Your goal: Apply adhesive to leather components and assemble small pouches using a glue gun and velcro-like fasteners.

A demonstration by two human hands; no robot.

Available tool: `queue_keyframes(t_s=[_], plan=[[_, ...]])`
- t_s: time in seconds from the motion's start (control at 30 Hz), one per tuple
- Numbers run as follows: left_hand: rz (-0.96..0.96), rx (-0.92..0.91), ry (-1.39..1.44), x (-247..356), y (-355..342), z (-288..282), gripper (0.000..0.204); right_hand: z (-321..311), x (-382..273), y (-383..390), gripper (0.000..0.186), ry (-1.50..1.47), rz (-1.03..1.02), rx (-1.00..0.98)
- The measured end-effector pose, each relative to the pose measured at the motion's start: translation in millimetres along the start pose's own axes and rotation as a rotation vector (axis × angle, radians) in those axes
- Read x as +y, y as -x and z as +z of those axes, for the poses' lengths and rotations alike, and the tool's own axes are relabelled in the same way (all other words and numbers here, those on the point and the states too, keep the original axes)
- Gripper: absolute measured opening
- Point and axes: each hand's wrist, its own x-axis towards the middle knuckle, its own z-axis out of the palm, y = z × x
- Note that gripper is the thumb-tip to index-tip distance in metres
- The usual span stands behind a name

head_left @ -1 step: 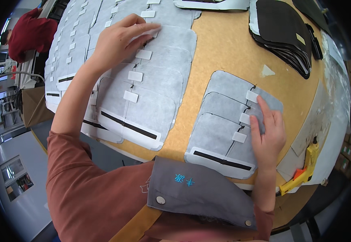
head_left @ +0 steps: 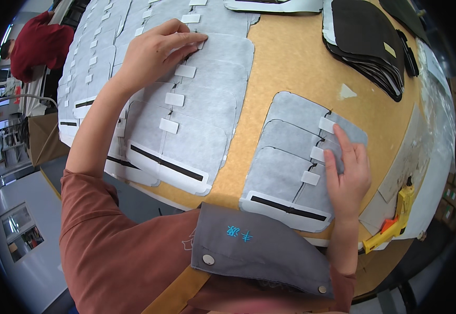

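Note:
My left hand [head_left: 154, 49] reaches forward and rests flat on a long overlapping row of grey fabric panels [head_left: 191, 131], fingertips on one panel's edge near a small white tab. My right hand [head_left: 346, 172] lies flat on a shorter stack of three overlapping grey panels [head_left: 285, 157], fingers pressing beside their white tabs. Each panel carries a black strip near its lower edge. Neither hand grips anything.
The panels lie on a brown cardboard-topped table [head_left: 291, 63]. A pile of black fabric pieces [head_left: 366, 42] sits at the back right. A yellow glue gun [head_left: 398, 214] lies by the right edge. Someone in red [head_left: 37, 44] sits at far left.

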Motion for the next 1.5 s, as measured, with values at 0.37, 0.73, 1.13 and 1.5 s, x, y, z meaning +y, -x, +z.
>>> queue_keyframes(t_s=[0.37,0.73,1.13,1.5], plan=[[0.117,0.136,-0.116,13,2,0,0.023,6,10,3,0.044,-0.013,-0.038,0.032],[0.396,-0.062,0.249,148,-30,38,0.052,4,8,3,0.048,-0.032,-0.043,0.099],[0.501,-0.114,0.18,152,-42,56,0.049,3,9,3,0.045,-0.003,-0.057,0.054],[0.454,-0.062,0.187,162,-30,46,0.05,1,15,8,0.037,-0.106,0.007,0.052]])
